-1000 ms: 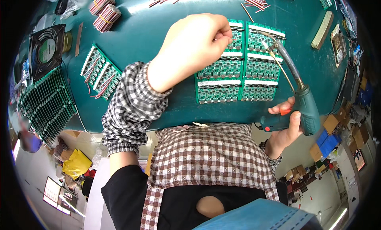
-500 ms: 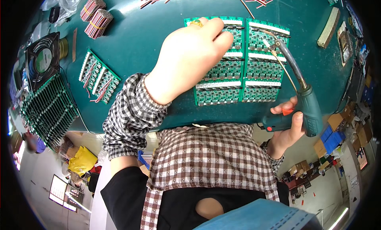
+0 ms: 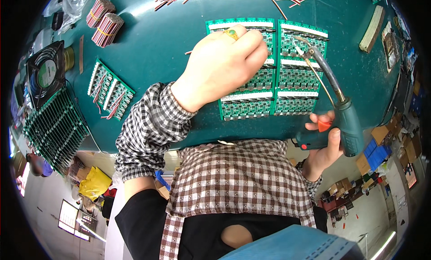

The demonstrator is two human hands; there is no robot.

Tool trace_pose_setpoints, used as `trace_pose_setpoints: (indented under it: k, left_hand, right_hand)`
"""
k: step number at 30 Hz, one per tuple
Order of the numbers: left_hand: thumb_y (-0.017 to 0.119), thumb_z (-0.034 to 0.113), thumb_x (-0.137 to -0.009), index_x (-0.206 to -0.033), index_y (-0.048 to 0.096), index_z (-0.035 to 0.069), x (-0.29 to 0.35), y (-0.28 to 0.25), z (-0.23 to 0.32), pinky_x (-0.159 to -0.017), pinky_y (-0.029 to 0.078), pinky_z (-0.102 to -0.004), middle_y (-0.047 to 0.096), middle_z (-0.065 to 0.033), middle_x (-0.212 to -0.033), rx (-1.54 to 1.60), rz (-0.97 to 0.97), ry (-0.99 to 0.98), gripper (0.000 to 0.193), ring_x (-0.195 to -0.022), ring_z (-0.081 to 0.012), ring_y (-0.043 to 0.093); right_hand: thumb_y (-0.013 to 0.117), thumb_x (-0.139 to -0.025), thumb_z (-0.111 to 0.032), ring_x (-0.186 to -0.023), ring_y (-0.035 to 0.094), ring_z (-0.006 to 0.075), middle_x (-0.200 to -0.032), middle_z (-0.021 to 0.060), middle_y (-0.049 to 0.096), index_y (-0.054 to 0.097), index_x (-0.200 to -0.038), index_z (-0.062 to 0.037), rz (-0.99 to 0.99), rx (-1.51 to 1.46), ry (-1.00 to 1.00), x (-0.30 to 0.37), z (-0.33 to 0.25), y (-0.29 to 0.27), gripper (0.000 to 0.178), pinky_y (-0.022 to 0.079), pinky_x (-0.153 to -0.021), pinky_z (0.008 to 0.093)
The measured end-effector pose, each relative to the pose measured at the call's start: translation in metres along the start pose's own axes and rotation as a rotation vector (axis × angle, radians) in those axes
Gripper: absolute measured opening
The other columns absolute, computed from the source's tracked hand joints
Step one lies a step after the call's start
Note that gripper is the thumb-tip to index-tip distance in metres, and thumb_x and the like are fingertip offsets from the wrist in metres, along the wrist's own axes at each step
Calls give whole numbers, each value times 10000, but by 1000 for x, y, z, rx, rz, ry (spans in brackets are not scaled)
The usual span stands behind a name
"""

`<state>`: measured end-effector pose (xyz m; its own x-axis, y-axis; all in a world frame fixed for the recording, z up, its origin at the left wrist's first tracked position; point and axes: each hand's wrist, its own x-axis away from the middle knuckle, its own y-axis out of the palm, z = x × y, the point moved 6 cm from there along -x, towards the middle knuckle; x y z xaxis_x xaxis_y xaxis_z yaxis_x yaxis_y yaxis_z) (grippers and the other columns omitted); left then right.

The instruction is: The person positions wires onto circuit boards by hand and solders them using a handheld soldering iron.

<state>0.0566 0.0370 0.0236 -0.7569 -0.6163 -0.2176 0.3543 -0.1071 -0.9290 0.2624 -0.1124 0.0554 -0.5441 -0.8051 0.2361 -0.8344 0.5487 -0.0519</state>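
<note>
I see the green worktop (image 3: 179, 44) carrying two panels of green circuit boards (image 3: 292, 76) side by side in the middle, with a fan (image 3: 45, 73) and stacked boards (image 3: 54, 130) at the far left. My left hand (image 3: 224, 64) lies curled, knuckles up, on the left panel, covering its upper part. My right hand (image 3: 325, 147) grips the green soldering gun (image 3: 345, 121) at the near right edge, its tip over the right panel's far end.

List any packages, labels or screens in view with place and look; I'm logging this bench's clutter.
Clear plastic bag: table's far left corner, crumpled, see-through.
Yellow bag: on the floor below the table's left edge, bright yellow, slumped.
Cardboard boxes: right of the table, brown, beside blue bins.
Round label: on the black fan's hub, pale green.
No screens seen.
</note>
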Motion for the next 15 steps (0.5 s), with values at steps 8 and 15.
trace_pose_setpoints:
  k: [8, 15]
  left_hand:
    - [609, 106, -744, -997, 627, 98, -1, 5, -4, -646, 517, -290, 532, -19, -906, 63, -13, -13, 253, -818, -170, 581]
    - [609, 106, -747, -984, 631, 106, -2, 5, -5, -674, 515, -290, 537, -16, -915, 85, -32, -25, 238, -821, -175, 584]
  right_hand:
    - [662, -879, -227, -813, 701, 319, -967, 198, 638, 524, -1211, 104, -14, 2, 19, 1, 1, 2, 488, 630, -643, 390]
    - [625, -909, -227, -785, 687, 283, -977, 183, 615, 518, -1219, 90, -83, 72, -3, 6, 1, 4, 457, 622, -652, 373]
